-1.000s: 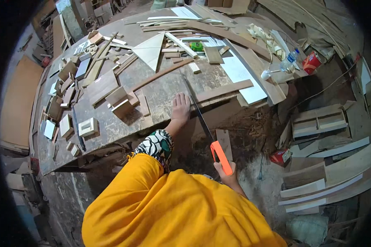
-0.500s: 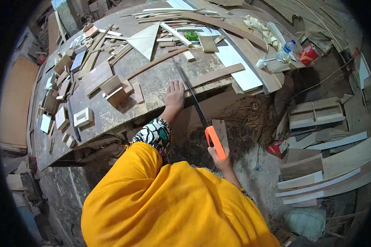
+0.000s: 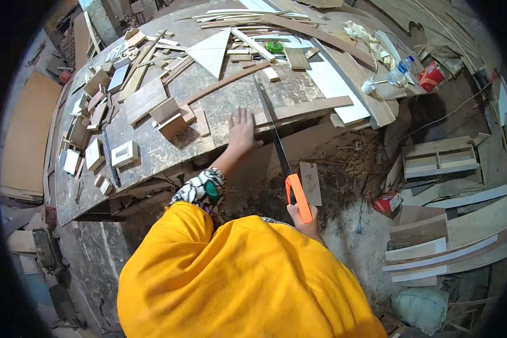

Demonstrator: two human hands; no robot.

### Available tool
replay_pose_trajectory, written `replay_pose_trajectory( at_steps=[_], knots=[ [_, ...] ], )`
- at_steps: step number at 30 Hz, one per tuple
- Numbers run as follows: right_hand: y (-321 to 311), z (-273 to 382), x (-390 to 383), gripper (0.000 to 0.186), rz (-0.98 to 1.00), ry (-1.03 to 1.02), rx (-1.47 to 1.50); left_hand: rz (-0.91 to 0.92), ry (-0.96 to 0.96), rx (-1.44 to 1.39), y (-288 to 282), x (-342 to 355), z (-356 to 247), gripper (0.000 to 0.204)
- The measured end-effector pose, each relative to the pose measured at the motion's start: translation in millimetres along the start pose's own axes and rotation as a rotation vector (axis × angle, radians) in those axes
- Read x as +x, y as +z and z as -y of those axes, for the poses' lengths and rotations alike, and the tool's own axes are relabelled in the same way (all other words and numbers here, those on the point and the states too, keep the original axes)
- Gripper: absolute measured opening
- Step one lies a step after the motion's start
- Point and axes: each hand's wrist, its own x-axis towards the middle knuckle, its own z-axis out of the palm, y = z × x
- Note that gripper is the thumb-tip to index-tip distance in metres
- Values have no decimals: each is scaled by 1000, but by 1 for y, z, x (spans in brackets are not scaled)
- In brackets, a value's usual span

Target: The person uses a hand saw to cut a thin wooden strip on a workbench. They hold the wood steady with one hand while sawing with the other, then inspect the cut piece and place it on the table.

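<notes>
A handsaw with an orange handle [image 3: 300, 198] and a long dark blade [image 3: 275, 130] slants up from my right side across the table's near edge. My right hand [image 3: 305, 221] is closed around the handle. The blade crosses a flat brown wooden strip [image 3: 310, 108] lying along that edge, near the strip's left end. My left hand [image 3: 241, 130] is over the edge, just left of the strip's end, fingers stretched out and slightly blurred. It holds nothing; whether it touches the strip or the tabletop, I cannot tell.
Small wooden blocks and boxes [image 3: 125, 153] crowd the table's left part. Behind are a white triangular board [image 3: 211, 53], thin strips [image 3: 236, 22] and a green tape measure [image 3: 274, 47]. A plastic bottle [image 3: 400, 70] stands at right. Boards [image 3: 422, 228] lie on the floor.
My left hand has shifted a little left, away from the strip's end. The strip has moved slightly nearer to me. My right hand still grips the saw, and the view has shifted.
</notes>
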Motion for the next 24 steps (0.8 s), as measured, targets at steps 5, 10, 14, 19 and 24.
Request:
replay_pose_trajectory(
  at_steps=[5, 10, 14, 19, 24],
  knots=[
    [-7, -13, 3, 33, 56, 2, -4, -187, -18, 56, 37, 20, -9, 61],
    [-12, -22, 23, 29, 28, -66, 8, -240, 53, 33, 39, 22, -13, 46],
    [8, -23, 57, 29, 7, -84, -50, -291, 50, 71, 50, 22, -11, 43],
    [-14, -14, 30, 29, 63, -53, -138, -280, 35, 36, 46, 19, -5, 43],
    [-14, -31, 36, 29, 22, -106, -119, -151, 49, 6, 45, 23, -11, 49]
  ],
)
